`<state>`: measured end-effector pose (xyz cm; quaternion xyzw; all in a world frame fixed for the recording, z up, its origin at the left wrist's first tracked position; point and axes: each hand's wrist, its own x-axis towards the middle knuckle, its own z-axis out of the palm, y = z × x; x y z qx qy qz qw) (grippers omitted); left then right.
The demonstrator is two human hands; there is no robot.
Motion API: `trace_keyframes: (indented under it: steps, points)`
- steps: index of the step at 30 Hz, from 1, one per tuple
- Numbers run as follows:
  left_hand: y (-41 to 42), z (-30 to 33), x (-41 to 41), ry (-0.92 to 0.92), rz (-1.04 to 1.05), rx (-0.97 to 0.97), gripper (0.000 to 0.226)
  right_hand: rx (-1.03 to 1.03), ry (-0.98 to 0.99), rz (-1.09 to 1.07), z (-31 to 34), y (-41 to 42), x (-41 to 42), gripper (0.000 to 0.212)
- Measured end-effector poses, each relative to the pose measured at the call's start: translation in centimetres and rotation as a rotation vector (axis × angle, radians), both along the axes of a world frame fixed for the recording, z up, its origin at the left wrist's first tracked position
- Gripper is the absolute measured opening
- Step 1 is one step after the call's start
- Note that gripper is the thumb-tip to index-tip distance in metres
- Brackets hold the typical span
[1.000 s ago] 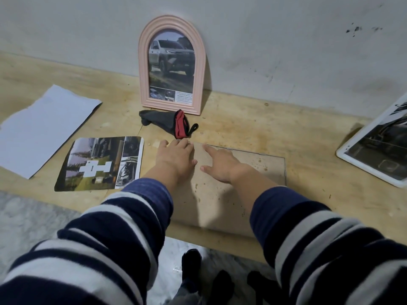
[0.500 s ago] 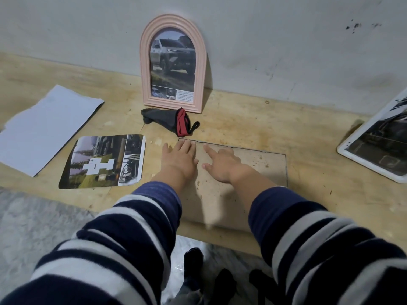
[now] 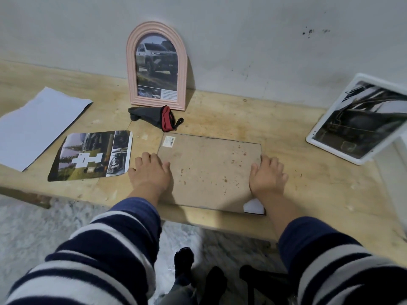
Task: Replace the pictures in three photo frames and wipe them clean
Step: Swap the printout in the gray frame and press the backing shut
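Brown backing board [image 3: 209, 170] lies flat on table [image 3: 286, 133] near front edge. Left hand [image 3: 150, 172] rests at its left edge, fingers relaxed; right hand [image 3: 267, 176] at its right edge, fingers loose over the side. Print [image 3: 92, 155] lies left. Cloth [image 3: 154, 117] behind. Pink frame [image 3: 156, 64] leans on wall; white frame [image 3: 361, 119] far right.

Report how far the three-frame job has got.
Seemingly done: the pink arched frame stands pictured against the wall. In hand: both hands, left and right, hold the face-down frame's backboard. Left: the loose photo, wiping with the cloth; white frame unclear.
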<state>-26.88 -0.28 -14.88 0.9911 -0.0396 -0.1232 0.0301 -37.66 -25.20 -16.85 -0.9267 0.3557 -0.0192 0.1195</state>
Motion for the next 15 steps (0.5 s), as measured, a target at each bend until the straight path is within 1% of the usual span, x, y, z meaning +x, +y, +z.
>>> trace_keyframes:
  steps: [3, 8, 10, 13, 15]
  points:
    - [-0.1, 0.0, -0.5, 0.018, 0.055, -0.032, 0.049, 0.063, -0.031, -0.081, -0.6, 0.0, -1.0, 0.036]
    - [-0.2, 0.1, -0.7, 0.014, 0.099, -0.098, 0.049, 0.116, -0.045, -0.195, -0.4, 0.4, -1.4, 0.040]
    - [-0.4, 0.2, -0.7, 0.051, 0.132, -0.157, 0.052, 0.221, -0.084, -0.247, -0.1, 0.2, -1.4, 0.041]
    - [-0.6, 0.3, -0.4, 0.115, 0.193, -0.258, 0.062, 0.409, -0.180, -0.316, 0.5, 0.0, -1.6, 0.036]
    - [-0.4, 0.4, -0.1, 0.149, 0.193, -0.284, 0.068, 0.481, -0.232, -0.347, 1.3, -0.1, -1.8, 0.039]
